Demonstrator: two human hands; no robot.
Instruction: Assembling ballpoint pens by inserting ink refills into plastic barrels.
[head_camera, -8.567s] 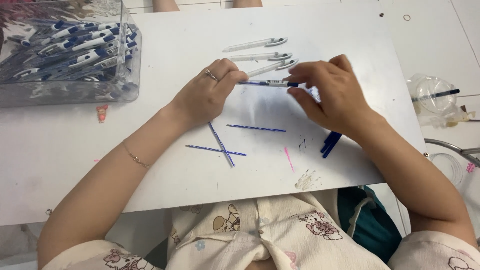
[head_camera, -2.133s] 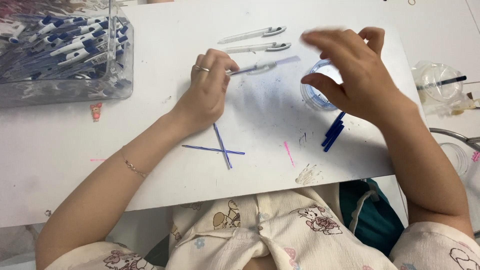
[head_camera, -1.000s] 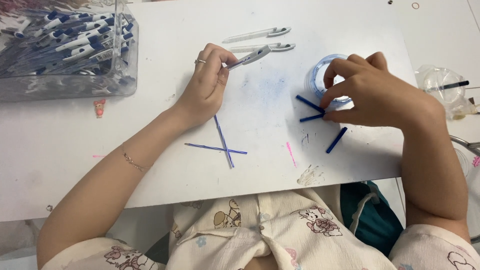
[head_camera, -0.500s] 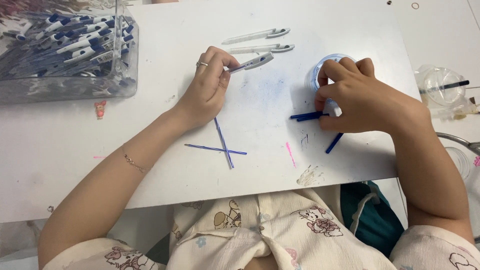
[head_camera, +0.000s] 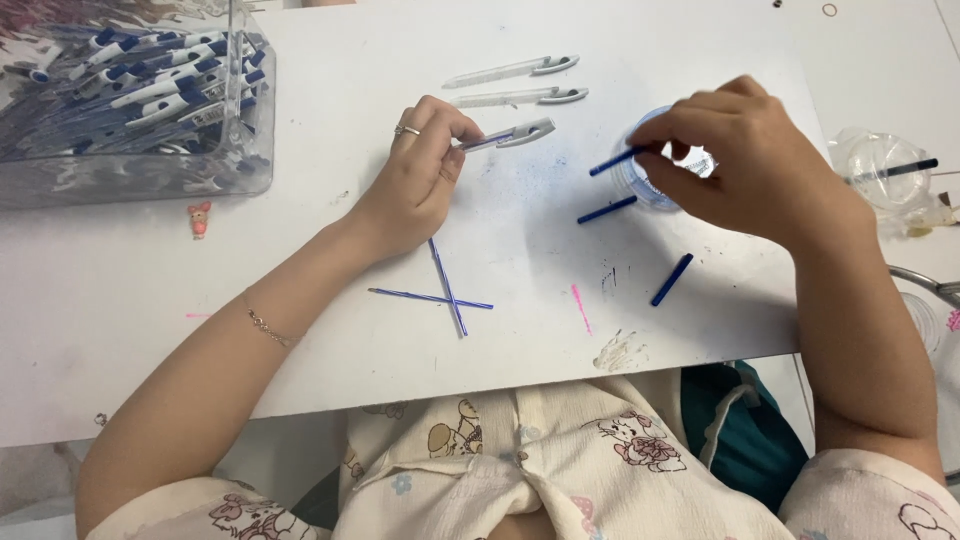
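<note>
The left hand (head_camera: 415, 185) pinches a clear pen barrel (head_camera: 508, 135) between thumb and fingertips, its clip end pointing right, near the middle of the white table (head_camera: 120, 290). The right hand (head_camera: 750, 165) pinches a short blue pen piece (head_camera: 615, 161) between thumb and forefinger, above a small clear cup (head_camera: 640, 185) toward the table's right side. A second blue piece (head_camera: 607, 209) lies just beside the cup, a third (head_camera: 671, 279) nearer the front edge. Two thin blue refills (head_camera: 445, 298) lie crossed below the left hand. Two more clear barrels (head_camera: 515, 83) lie toward the far edge. A clear box of pens (head_camera: 130, 95) fills the far left corner.
</note>
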